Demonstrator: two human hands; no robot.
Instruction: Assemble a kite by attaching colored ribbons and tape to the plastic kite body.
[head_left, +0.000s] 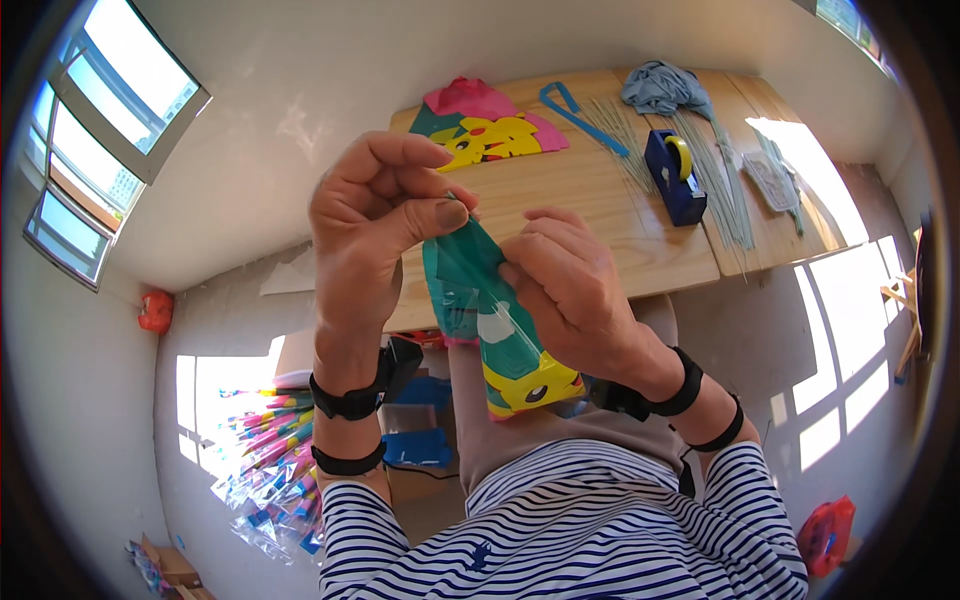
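Observation:
A thin, glossy green-and-yellow printed sheet (510, 345) with part of a cartoon face hangs between my hands, over my lap. My left hand (372, 225) is closed, pinching the sheet's narrow green top corner between thumb and forefinger. Lower and to the right, my right hand (575, 285) closes on the sheet's right edge, its fingertips partly hidden. Beyond my left hand, a similar printed piece in pink, green and yellow (490, 132) lies on the wooden table (600, 250).
On the table are a blue strap (590, 125), thin pale rods (715, 190), a blue tape dispenser (676, 180) with yellow tape, a grey-blue cloth (665, 88) and a clear plastic tray (770, 182). Colourful plastic-wrapped bundles (270, 460) lie on the floor at left.

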